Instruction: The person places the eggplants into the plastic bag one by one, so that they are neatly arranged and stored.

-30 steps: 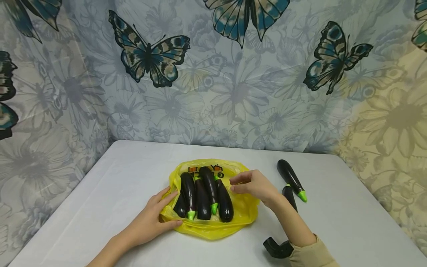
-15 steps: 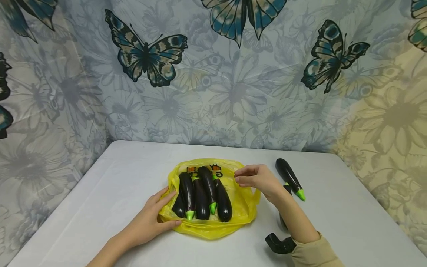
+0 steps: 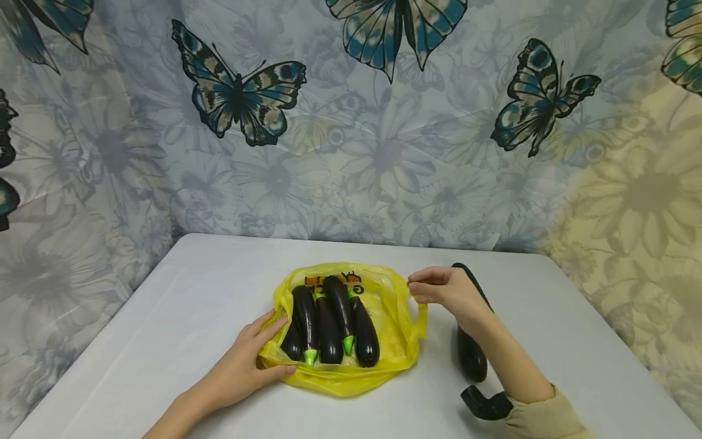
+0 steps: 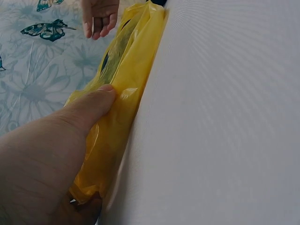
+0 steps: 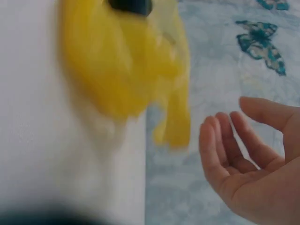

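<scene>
Around the middle of the tabletop, well apart from its left, right and far edges, we see a yellow plastic bag lying with its mouth turned up. We count five dark eggplants inside, laid side by side, some with green stem ends pointing towards us and others towards the far edge. Our left hand rests on the bag's left side, fingers and thumb fairly straight and spread wide, the thumb laid along the plastic on the near side. Our right hand hovers just beside the bag, towards the tabletop's right edge; its fingers bend loosely, the thumb stands away from them, and we hold nothing in it. Beneath it hangs one handle of the bag. Further towards the right edge lie two more eggplants, one beside our forearm and another nearer the far right corner, partly hidden by our hand. Close to our beige sleeve we see a curved black object.
</scene>
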{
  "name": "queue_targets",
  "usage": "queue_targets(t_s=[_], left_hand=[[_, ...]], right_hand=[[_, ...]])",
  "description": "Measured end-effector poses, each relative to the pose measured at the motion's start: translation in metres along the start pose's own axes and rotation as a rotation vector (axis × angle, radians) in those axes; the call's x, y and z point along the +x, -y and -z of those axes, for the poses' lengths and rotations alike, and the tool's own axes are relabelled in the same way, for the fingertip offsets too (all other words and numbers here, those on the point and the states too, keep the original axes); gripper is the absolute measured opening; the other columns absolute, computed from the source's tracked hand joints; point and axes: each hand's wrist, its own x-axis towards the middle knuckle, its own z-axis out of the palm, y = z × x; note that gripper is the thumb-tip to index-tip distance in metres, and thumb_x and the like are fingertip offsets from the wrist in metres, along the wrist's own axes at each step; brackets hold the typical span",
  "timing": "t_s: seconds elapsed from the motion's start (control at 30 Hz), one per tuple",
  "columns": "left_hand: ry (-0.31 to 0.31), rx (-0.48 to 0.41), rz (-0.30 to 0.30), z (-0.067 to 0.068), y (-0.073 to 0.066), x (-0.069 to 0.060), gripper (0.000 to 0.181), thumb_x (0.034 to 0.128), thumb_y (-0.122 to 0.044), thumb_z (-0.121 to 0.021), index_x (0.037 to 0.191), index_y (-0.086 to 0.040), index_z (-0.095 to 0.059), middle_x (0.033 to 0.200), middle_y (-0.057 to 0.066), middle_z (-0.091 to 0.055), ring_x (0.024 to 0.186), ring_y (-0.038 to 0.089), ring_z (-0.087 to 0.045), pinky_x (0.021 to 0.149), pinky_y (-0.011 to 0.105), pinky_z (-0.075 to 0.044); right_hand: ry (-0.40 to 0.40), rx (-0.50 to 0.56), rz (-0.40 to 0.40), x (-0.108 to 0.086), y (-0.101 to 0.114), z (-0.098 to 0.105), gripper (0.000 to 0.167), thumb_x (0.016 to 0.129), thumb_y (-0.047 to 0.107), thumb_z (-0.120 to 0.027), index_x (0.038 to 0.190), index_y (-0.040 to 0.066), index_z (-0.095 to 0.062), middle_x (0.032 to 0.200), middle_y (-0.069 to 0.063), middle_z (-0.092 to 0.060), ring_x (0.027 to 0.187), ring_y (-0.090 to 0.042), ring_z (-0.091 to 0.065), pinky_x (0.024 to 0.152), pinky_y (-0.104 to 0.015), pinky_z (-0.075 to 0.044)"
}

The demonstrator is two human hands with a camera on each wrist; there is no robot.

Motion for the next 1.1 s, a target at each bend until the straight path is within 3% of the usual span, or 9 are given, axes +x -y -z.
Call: queue_targets(t_s=[0.17, 0.23, 0.33, 0.43, 0.73, 0.83, 0.97, 1.1], left_hand=[[-0.009, 0.004, 0.001, -0.001, -0.001, 0.000, 0.094, 0.0759, -0.072, -0.067, 0.154, -0.032, -0.033, 0.161, 0.003, -0.018, 0.143, 0.034, -0.020, 0.103, 0.065, -0.030], [-0.012, 0.007, 0.002, 0.000, -0.002, 0.000, 0.094, 0.0761, -0.072, -0.067, 0.154, -0.032, -0.033, 0.161, 0.005, -0.018, 0.143, 0.035, -0.020, 0.103, 0.065, -0.030], [-0.015, 0.006, 0.002, 0.000, -0.002, 0.000, 0.094, 0.0764, -0.072, -0.067, 0.155, -0.032, -0.033, 0.161, 0.006, -0.018, 0.143, 0.035, -0.020, 0.103, 0.065, -0.030], [-0.010, 0.002, -0.002, 0.000, -0.002, 0.001, 0.094, 0.0767, -0.071, -0.067, 0.155, -0.032, -0.033, 0.161, 0.006, -0.018, 0.143, 0.035, -0.019, 0.103, 0.065, -0.029], [-0.014, 0.013, 0.008, 0.001, 0.000, -0.001, 0.093, 0.0765, -0.072, -0.066, 0.155, -0.035, -0.031, 0.161, 0.008, -0.017, 0.143, 0.037, -0.019, 0.101, 0.067, -0.031], [-0.007, 0.011, 0.005, 0.000, 0.000, -0.001, 0.093, 0.0768, -0.072, -0.066, 0.155, -0.035, -0.031, 0.161, 0.008, -0.017, 0.143, 0.037, -0.019, 0.101, 0.067, -0.031], [-0.003, 0.007, 0.002, -0.001, 0.000, -0.001, 0.093, 0.0766, -0.072, -0.067, 0.155, -0.035, -0.031, 0.161, 0.007, -0.017, 0.143, 0.036, -0.019, 0.101, 0.067, -0.030], [0.004, 0.007, -0.002, -0.001, -0.001, 0.000, 0.093, 0.0767, -0.071, -0.067, 0.155, -0.035, -0.031, 0.161, 0.006, -0.017, 0.143, 0.036, -0.019, 0.101, 0.067, -0.030]], right_hand=[[0.005, -0.183, 0.071, 0.005, -0.007, 0.072, 0.042, 0.091, 0.025, -0.074, 0.118, -0.005, -0.065, 0.109, -0.013, -0.069, 0.097, -0.030, -0.066, 0.081, -0.037, -0.056], [0.016, -0.206, 0.081, 0.011, -0.015, 0.105, 0.043, 0.092, 0.025, -0.072, 0.120, -0.006, -0.063, 0.108, -0.008, -0.070, 0.097, -0.028, -0.066, 0.081, -0.038, -0.055], [0.027, -0.135, 0.062, 0.019, -0.034, 0.145, 0.040, 0.094, 0.019, -0.070, 0.123, -0.007, -0.061, 0.111, -0.007, -0.069, 0.100, -0.023, -0.066, 0.084, -0.039, -0.054], [0.032, -0.054, 0.035, 0.021, -0.053, 0.166, 0.035, 0.096, 0.013, -0.067, 0.125, -0.005, -0.060, 0.113, -0.003, -0.069, 0.100, -0.018, -0.066, 0.086, -0.038, -0.054], [0.093, 0.024, -0.031, 0.027, -0.079, 0.169, 0.046, 0.097, 0.008, -0.064, 0.136, -0.010, -0.048, 0.117, 0.001, -0.064, 0.110, -0.020, -0.062, 0.092, -0.040, -0.050], [0.081, 0.003, -0.038, 0.027, -0.084, 0.167, 0.054, 0.095, 0.008, -0.066, 0.139, -0.013, -0.043, 0.125, -0.011, -0.061, 0.110, -0.021, -0.062, 0.091, -0.040, -0.051], [0.111, -0.016, -0.046, 0.025, -0.091, 0.163, 0.062, 0.093, 0.004, -0.067, 0.143, -0.015, -0.035, 0.139, -0.032, -0.044, 0.108, -0.016, -0.062, 0.090, -0.040, -0.051], [0.135, 0.019, -0.059, 0.024, -0.098, 0.159, 0.065, 0.093, 0.003, -0.067, 0.145, -0.014, -0.032, 0.143, -0.036, -0.036, 0.108, -0.016, -0.063, 0.091, -0.040, -0.051]])
